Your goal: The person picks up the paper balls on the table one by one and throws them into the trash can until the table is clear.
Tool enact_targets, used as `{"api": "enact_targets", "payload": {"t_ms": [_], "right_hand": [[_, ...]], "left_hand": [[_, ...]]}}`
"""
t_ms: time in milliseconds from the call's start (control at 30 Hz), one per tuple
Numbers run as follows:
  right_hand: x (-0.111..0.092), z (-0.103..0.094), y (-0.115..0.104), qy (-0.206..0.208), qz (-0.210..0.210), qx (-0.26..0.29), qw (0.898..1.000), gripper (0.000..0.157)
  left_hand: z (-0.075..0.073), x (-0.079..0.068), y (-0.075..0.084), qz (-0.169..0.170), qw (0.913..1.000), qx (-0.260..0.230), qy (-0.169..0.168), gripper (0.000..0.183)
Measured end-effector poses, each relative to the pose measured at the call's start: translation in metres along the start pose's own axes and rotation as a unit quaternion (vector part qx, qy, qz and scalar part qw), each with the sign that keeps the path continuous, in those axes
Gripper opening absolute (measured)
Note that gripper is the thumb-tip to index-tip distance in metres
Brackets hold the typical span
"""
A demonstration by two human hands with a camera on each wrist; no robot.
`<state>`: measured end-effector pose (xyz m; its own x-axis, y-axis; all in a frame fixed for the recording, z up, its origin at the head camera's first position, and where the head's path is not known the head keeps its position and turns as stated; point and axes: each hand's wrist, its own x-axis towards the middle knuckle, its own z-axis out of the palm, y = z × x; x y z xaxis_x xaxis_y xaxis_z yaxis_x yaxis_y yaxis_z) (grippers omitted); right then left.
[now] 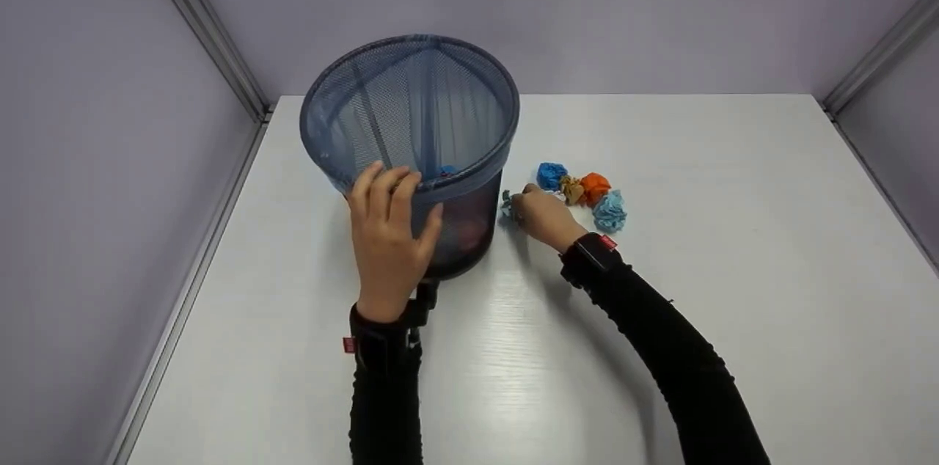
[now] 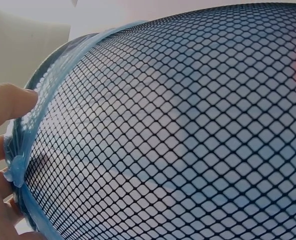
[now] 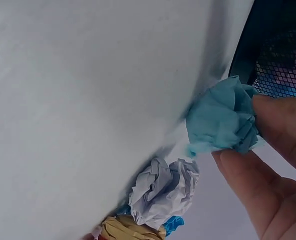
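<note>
A dark mesh wastebasket (image 1: pixel 469 230), lined with a thin blue plastic bag (image 1: pixel 469 190), stands left of centre on the white table. My left hand (image 1: pixel 385 245) grips its near rim, fingers over the edge and thumb outside; the left wrist view shows the thumb (image 2: pixel 10 102) against the bag's folded edge. Beside the basket's right side, my right hand (image 1: pixel 546 219) pinches a teal crumpled paper ball (image 3: pixel 220 117) between thumb and fingers. A white crumpled paper ball (image 3: pixel 163 192) lies close by, with a tan one (image 3: pixel 130 229) next to it.
Right of my right hand lie more paper balls: a blue one (image 1: pixel 552 176), an orange one (image 1: pixel 594 188) and a light blue one (image 1: pixel 609 211). Something blue (image 1: pixel 447 171) shows inside the basket. Pale walls (image 1: pixel 587 25) border the table (image 1: pixel 733 230) at the back and sides.
</note>
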<state>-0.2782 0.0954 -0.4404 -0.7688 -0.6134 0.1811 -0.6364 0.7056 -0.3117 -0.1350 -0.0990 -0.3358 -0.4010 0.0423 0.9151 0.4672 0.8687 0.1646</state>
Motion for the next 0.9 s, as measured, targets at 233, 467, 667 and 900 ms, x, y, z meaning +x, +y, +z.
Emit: {"api": "enact_targets", "payload": {"t_ms": [233,467,667,900], "right_hand": [[-0.010,-0.021,-0.001,0.053,0.009,0.066,0.996,0.012],[-0.022,-0.058,-0.009,0.148,-0.006,0.116,0.982,0.015],[-0.034,-0.085,-0.024,0.244,-0.030,0.140,0.959,0.014],[-0.050,-0.110,-0.043,0.292,-0.071,0.163,0.940,0.016]], "left_hand": [[0.001,0.000,0.000,0.001,1.0000,0.001,0.000,0.034],[0.000,0.001,0.000,0.003,1.0000,0.002,-0.002,0.036],[0.000,0.001,0.000,0.003,1.0000,0.001,-0.003,0.035],[0.000,0.001,0.000,-0.003,1.0000,0.000,-0.005,0.035]]}}
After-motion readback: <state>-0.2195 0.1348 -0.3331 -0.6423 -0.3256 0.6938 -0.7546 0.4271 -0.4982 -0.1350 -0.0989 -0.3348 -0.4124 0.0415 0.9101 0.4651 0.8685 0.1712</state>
